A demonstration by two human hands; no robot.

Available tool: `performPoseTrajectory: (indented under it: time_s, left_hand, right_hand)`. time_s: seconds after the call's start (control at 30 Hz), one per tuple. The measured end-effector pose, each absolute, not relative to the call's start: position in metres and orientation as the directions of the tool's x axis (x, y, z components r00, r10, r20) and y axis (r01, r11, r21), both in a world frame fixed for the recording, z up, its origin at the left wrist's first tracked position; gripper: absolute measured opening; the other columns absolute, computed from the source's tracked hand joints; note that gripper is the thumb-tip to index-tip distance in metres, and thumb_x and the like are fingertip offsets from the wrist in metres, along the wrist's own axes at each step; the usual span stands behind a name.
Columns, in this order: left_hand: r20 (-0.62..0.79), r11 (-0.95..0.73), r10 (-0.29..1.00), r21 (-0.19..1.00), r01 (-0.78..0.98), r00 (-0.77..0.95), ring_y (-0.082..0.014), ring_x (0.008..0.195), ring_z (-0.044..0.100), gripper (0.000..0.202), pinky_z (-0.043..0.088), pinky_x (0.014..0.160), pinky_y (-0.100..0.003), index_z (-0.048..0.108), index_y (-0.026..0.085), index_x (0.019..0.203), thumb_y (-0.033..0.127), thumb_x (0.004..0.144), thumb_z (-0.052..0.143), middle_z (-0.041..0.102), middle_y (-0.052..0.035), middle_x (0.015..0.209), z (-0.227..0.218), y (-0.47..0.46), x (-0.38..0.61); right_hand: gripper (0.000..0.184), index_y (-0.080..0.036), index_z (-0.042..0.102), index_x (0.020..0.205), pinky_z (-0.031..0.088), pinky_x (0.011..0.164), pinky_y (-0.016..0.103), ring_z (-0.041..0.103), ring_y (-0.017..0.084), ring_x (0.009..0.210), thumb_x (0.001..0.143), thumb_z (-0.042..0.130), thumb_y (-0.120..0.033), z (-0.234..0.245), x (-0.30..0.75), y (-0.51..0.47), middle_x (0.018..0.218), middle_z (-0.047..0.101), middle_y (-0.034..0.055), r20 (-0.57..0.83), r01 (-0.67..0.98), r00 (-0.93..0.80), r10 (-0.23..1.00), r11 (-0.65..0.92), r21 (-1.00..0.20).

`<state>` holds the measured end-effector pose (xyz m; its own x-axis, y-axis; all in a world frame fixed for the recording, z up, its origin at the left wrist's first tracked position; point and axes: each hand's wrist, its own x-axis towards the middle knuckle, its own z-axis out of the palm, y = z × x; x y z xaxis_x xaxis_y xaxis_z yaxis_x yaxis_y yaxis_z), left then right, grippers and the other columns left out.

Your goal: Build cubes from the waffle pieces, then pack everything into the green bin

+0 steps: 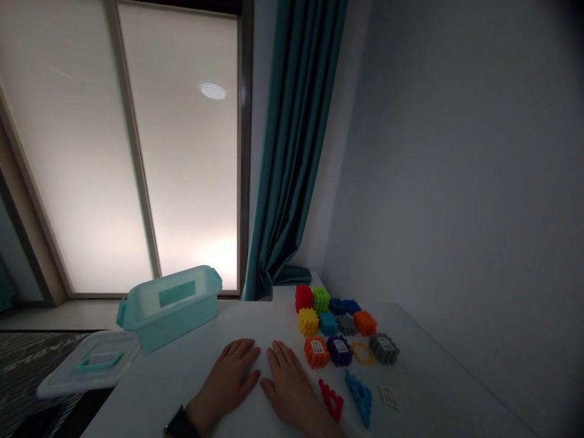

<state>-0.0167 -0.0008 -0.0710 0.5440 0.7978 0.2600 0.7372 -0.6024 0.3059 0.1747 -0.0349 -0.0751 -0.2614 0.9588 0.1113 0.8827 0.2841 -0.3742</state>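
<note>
Currently, the person's left hand (225,380) and right hand (289,386) lie palm down on a white bench (255,319), just beside each other near the lower middle of the frame. Each grip is open and flat, with the fingers spread, holding nothing, and a dark wristwatch (180,424) sits on the left wrist. Nearest the right hand, at lower centre, lie a red triangular toy frame (331,399) and a blue triangular toy piece (359,398), with a small white card (389,398) just beyond them. Further right and up the bench, colourful studded toy blocks are laid out in rough rows: a red cube (303,298) and a green cube (320,299) at the back, a yellow cube (308,322) and a teal block (328,323) below them, then an orange block (316,351), a purple block (339,350), a yellow rectangular frame (362,353) and a grey block (384,348). To the left stands a translucent aqua plastic bin (168,310) at the bench's far edge, while its lid (86,365) lies lower left, by the bench's edge. A teal curtain (292,152) hangs beside a frosted window (177,152) behind.
</note>
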Motion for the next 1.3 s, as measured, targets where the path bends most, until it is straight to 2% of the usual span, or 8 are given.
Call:
performPoseTrajectory:
  time_s: [0.1,0.27,0.47,0.6,1.0,1.3]
  left_hand:
    - [0.263,-0.602,0.798,0.302,0.739,0.543,-0.0304,0.133,0.049,0.044,0.038,0.114,-0.049,0.06,0.026,0.132,0.024,0.088,0.06,0.057,-0.0091,0.143,-0.073,-0.001,-0.018]
    - [0.282,-0.614,0.788,0.296,0.732,0.548,-0.0311,0.133,0.051,0.044,0.04,0.113,-0.051,0.061,0.026,0.132,0.025,0.088,0.061,0.058,-0.0094,0.144,-0.079,0.002,-0.02]
    - [0.334,-0.65,0.752,0.233,0.723,0.568,-0.0297,0.131,0.054,0.043,0.043,0.112,-0.051,0.061,0.027,0.132,0.024,0.089,0.06,0.059,-0.0082,0.143,-0.085,0.004,-0.023]
    - [0.347,-0.662,0.738,0.205,0.721,0.579,-0.0294,0.13,0.055,0.043,0.045,0.111,-0.051,0.061,0.027,0.132,0.024,0.089,0.061,0.06,-0.0077,0.142,-0.086,0.006,-0.023]
    - [0.272,-0.627,0.777,0.249,0.738,0.568,-0.0298,0.133,0.052,0.045,0.041,0.114,-0.053,0.061,0.025,0.131,0.019,0.086,0.061,0.059,-0.0092,0.143,-0.073,0.0,-0.019]
    - [0.272,-0.605,0.794,0.259,0.753,0.544,-0.0286,0.133,0.051,0.042,0.039,0.115,-0.049,0.062,0.025,0.128,0.02,0.086,0.061,0.058,-0.0083,0.142,-0.066,-0.005,-0.016]
  right_hand:
    - [0.059,-0.014,0.042,0.151,0.023,0.123,0.053,0.027,0.032,0.15,0.095,0.05,-0.031,-0.079,0.172,-0.039,0.161,0.032,0.0135,0.114,0.885,-0.241,0.964,0.267,-0.382]
    - [0.061,-0.013,0.039,0.153,0.02,0.124,0.05,0.023,0.032,0.151,0.097,0.048,-0.034,-0.085,0.172,-0.043,0.163,0.028,0.0121,0.119,0.876,-0.213,0.97,0.244,-0.417]
    - [0.064,-0.01,0.036,0.154,0.018,0.125,0.045,0.02,0.03,0.152,0.098,0.044,-0.04,-0.085,0.177,-0.037,0.164,0.024,0.0123,0.027,0.883,-0.192,0.981,0.185,-0.432]
    - [0.064,-0.009,0.037,0.153,0.018,0.125,0.045,0.02,0.029,0.152,0.097,0.045,-0.038,-0.077,0.176,-0.036,0.163,0.025,0.0124,0.004,0.902,-0.167,0.986,0.155,-0.402]
    - [0.065,-0.008,0.037,0.154,0.018,0.125,0.045,0.02,0.029,0.152,0.097,0.041,-0.04,-0.065,0.178,-0.038,0.163,0.025,0.0118,-0.025,0.915,-0.195,0.98,0.173,-0.364]
    - [0.064,-0.009,0.038,0.153,0.016,0.126,0.045,0.02,0.029,0.152,0.096,0.042,-0.038,-0.069,0.182,-0.036,0.163,0.025,0.0113,-0.02,0.907,-0.224,0.974,0.201,-0.371]
